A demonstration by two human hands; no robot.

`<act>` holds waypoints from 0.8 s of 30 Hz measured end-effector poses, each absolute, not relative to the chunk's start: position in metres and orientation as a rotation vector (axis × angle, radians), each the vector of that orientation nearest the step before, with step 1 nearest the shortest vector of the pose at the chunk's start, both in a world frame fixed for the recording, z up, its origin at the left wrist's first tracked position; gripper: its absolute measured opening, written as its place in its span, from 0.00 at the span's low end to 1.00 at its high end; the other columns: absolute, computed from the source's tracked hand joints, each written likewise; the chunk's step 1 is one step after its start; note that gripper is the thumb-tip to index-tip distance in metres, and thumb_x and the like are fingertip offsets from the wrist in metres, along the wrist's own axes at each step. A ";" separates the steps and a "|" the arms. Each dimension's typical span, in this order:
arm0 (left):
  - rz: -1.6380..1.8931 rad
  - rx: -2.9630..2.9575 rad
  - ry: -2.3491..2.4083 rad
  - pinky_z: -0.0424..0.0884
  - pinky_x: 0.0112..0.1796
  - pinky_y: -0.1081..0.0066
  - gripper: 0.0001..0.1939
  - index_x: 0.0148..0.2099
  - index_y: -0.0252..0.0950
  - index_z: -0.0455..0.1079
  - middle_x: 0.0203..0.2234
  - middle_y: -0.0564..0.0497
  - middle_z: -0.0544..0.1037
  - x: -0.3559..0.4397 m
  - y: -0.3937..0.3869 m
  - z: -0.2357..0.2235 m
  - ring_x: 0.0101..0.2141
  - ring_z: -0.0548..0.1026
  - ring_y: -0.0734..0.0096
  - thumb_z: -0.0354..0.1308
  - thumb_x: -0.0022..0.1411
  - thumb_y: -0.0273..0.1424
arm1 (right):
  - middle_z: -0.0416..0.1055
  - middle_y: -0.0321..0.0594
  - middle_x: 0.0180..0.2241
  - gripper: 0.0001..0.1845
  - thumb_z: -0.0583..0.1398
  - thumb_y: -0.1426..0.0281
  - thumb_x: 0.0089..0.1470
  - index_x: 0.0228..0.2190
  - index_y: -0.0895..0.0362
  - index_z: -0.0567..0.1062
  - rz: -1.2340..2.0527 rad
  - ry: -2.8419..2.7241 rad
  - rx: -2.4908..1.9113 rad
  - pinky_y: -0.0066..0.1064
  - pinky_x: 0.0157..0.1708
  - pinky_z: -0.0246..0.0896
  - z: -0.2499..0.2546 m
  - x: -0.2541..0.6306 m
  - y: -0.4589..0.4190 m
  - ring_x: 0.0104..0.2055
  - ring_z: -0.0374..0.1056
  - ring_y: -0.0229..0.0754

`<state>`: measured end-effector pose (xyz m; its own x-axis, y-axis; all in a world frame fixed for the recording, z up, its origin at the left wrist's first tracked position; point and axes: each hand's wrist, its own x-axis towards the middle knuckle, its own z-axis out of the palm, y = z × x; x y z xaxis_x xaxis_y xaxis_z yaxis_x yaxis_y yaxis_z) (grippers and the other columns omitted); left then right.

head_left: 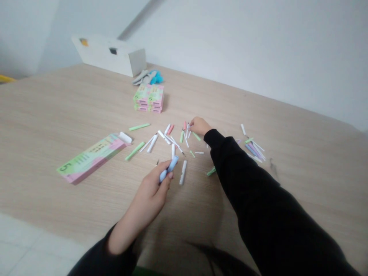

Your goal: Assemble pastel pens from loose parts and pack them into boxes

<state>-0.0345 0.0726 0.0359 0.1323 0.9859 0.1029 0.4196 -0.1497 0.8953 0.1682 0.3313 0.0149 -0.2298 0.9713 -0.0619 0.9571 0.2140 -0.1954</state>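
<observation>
My left hand (153,189), near the front of the table, is closed around a light blue pen barrel (173,163). A rounded blue part (163,176) shows lower in the same grip, perhaps its cap. Farther off, my right hand (199,125) reaches down with its fingers pinched at a thin white pen refill (187,130). Around it lie a red pen part (184,125), green pen parts (197,136) and more white refills with dark tips. A white pen barrel (183,172) rests just right of my left hand.
An opened long pastel box (94,157) lies at left, near green barrels (135,151). Small boxes (148,98) are stacked behind, before grey and blue cloth (148,77) and a white carton (109,53). Purple barrels and refills (254,149) lie right, beyond my forearm.
</observation>
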 end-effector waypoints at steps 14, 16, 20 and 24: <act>1.050 1.570 1.325 0.69 0.35 0.66 0.19 0.55 0.33 0.72 0.25 0.54 0.69 -0.035 0.077 0.030 0.27 0.69 0.67 0.52 0.68 0.38 | 0.79 0.52 0.48 0.12 0.59 0.75 0.59 0.41 0.61 0.82 0.290 -2.392 -1.719 0.39 0.53 0.63 0.038 0.161 0.312 0.51 0.74 0.51; 1.072 1.507 1.262 0.69 0.32 0.68 0.19 0.56 0.34 0.71 0.27 0.53 0.70 -0.035 0.078 0.029 0.26 0.68 0.70 0.52 0.68 0.38 | 0.80 0.52 0.45 0.13 0.58 0.76 0.59 0.43 0.62 0.81 0.321 -2.369 -1.633 0.37 0.51 0.64 0.058 0.161 0.294 0.48 0.75 0.48; 1.082 1.423 1.122 0.68 0.30 0.69 0.20 0.55 0.34 0.72 0.28 0.53 0.70 -0.035 0.078 0.028 0.26 0.67 0.71 0.53 0.69 0.40 | 0.80 0.42 0.32 0.08 0.64 0.72 0.55 0.37 0.61 0.82 0.768 -2.302 -1.209 0.31 0.36 0.68 0.106 0.170 0.231 0.33 0.75 0.41; 1.010 1.490 1.060 0.66 0.31 0.69 0.19 0.55 0.34 0.73 0.26 0.54 0.69 -0.036 0.077 0.028 0.26 0.66 0.71 0.53 0.70 0.40 | 0.79 0.36 0.27 0.04 0.65 0.73 0.54 0.31 0.57 0.82 0.797 -2.379 -1.054 0.29 0.32 0.64 0.139 0.180 0.162 0.29 0.73 0.37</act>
<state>-0.0363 0.0771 0.0283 0.2655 0.9612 0.0747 0.1212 -0.1101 0.9865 0.1801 0.1623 0.1387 -0.6264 0.7670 0.1394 0.5281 0.5490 -0.6478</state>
